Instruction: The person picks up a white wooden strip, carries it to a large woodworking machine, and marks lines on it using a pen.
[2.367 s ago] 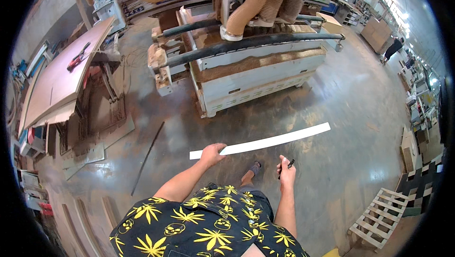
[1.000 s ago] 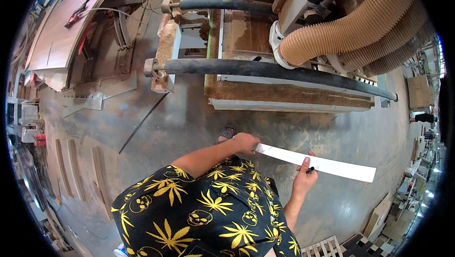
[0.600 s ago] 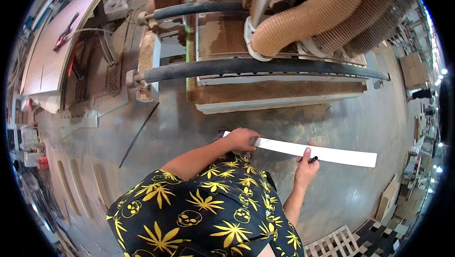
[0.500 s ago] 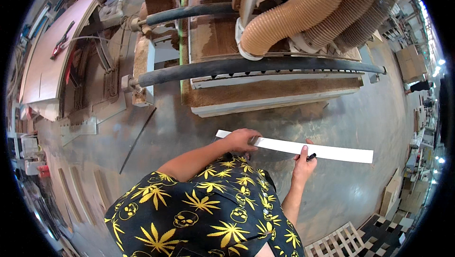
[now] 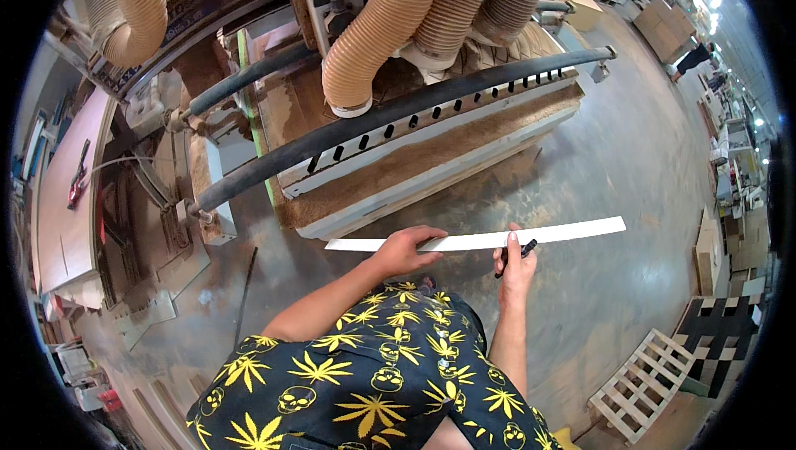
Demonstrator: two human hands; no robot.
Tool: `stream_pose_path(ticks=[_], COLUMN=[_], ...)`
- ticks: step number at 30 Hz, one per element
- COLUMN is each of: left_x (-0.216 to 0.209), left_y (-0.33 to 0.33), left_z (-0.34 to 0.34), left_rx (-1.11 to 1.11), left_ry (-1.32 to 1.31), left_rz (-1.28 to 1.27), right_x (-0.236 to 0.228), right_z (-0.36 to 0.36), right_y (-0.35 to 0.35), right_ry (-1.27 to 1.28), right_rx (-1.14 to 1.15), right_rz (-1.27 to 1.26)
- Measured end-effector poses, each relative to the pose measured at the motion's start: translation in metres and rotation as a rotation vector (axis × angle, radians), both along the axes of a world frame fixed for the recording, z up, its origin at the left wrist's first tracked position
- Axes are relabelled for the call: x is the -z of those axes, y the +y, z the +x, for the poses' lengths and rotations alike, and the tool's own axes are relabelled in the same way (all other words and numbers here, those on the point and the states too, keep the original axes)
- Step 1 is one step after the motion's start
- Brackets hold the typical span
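Observation:
A long, narrow white strip (image 5: 572, 229) is held out crosswise in front of me above the floor. My left hand (image 5: 406, 251) grips it left of its middle, with the fingers over the top. Right of the middle, my right hand (image 5: 517, 264) pinches the strip with its thumb on the near face. That same hand also has a black marker (image 5: 528, 248) tucked in its fingers, one end sticking out to the right. Both ends of the strip extend free past my hands.
Ahead stands a dusty machine with a ribbed tan hose (image 5: 373, 27) and a long black roller (image 5: 398, 115). At left, a board-topped table (image 5: 70, 201) carries a red-and-black tool (image 5: 79, 176). A slatted wooden pallet (image 5: 643, 384) lies at lower right. A person (image 5: 693, 58) shows far right.
My view has turned to the right. The strip's right end has swung up, and my left hand has shifted slightly left relative to my body. Both hands keep hold of it.

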State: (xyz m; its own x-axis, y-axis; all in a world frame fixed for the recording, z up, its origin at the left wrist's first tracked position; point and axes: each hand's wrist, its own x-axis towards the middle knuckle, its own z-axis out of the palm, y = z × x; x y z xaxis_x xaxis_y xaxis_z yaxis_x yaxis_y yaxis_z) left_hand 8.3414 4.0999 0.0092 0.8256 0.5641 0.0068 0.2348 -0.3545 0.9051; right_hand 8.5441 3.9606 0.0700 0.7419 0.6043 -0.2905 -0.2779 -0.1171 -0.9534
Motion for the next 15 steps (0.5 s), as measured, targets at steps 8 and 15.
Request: stream_pose_path(ticks=[8,15], left_x=[0.002,0.001], left_y=[-0.008,-0.016], left_z=[0.003,0.005], left_rx=[0.028,0.030], left_ry=[0.130,0.098], left_rz=[-0.113,-0.062], right_x=[0.020,0.025], right_z=[0.014,0.010], right_y=[-0.027,-0.036], right_ry=[-0.043,-0.102], right_rx=[0.024,0.075], right_rz=[-0.036,-0.078])
